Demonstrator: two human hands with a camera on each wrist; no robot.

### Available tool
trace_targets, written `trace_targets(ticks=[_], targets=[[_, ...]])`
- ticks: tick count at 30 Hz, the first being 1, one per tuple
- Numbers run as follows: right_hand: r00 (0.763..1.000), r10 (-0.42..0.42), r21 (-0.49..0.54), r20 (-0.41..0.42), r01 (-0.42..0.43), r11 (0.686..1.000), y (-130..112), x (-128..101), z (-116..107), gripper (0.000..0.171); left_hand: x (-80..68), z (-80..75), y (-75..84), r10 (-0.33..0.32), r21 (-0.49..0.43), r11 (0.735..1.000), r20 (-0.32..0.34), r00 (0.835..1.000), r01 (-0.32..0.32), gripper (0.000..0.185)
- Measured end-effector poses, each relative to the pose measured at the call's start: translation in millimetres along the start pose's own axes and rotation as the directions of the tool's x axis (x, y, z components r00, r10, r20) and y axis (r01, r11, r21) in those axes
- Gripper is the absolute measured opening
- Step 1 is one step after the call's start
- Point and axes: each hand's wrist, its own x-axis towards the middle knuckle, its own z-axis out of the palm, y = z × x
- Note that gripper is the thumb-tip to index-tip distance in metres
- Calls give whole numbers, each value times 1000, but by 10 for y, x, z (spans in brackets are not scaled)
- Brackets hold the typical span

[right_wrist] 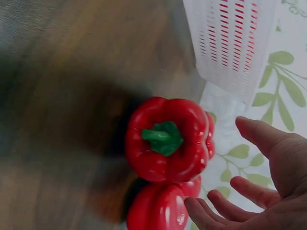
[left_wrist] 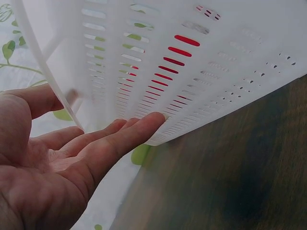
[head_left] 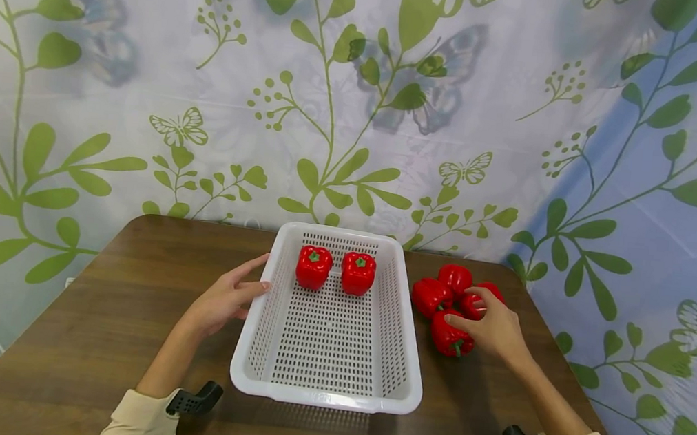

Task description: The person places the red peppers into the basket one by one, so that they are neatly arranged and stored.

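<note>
Here, left hand: fingers straight, resting against the white basket wall.
Right hand: fingers relaxed, reaching over the loose red peppers, gripping none.
Progress: two peppers in the basket, apparently four left beside the right hand.
Surface: dark wooden table.
Backdrop: leaf-and-butterfly curtain beyond both hands.

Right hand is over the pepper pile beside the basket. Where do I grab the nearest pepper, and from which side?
Take the nearest pepper round its body, from above and the right, where the right hand is. It lies on its side, stem toward you, so the rounded flanks are free. Other peppers crowd its far side, and the basket stands on its left.
</note>
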Motion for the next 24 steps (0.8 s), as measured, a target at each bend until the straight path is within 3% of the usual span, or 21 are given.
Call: trace_targets(ticks=[16,24], targets=[[997,65,0,-29,-65,998,126,-213,219,67,1,-11,-7,0,7,1000,-2,1000,0,68],[998,38,14,-59,-37,999,159,-258,292,68,6,-8,-12,0,-1,1000,0,1000,0,67]])
